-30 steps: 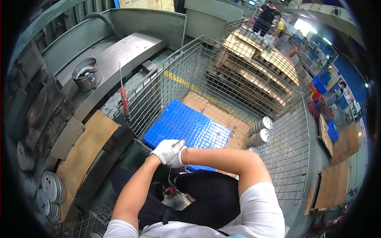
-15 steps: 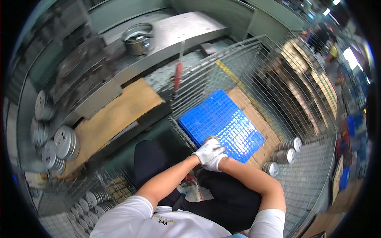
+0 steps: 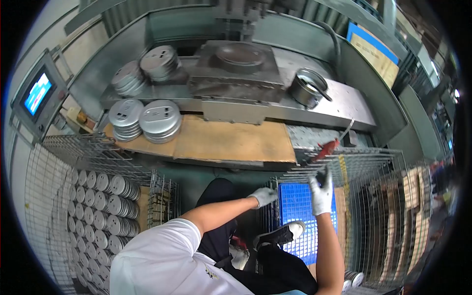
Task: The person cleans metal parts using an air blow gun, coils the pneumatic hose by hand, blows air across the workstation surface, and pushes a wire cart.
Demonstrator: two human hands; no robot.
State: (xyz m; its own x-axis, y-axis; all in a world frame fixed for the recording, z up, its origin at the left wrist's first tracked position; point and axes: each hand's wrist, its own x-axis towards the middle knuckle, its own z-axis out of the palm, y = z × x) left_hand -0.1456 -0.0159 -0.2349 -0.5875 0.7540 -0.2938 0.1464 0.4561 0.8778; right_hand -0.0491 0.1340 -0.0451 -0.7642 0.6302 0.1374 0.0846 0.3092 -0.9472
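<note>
R hand [image 3: 322, 195] now off L hand [image 3: 264, 197], nr red tool [image 3: 326, 149]; screen [image 3: 37, 94] txt illegible.

A metal bench [image 3: 350, 102] is noted across the upper part of the frame. Two stacks of metal discs [image 3: 160, 61] are carried at its left; a pot [image 3: 309, 88] is set at its right. A tan board [image 3: 236, 141] is seen below, left of centre. Two front disc stacks [image 3: 160, 120] are borne side by side at its left end.
</note>
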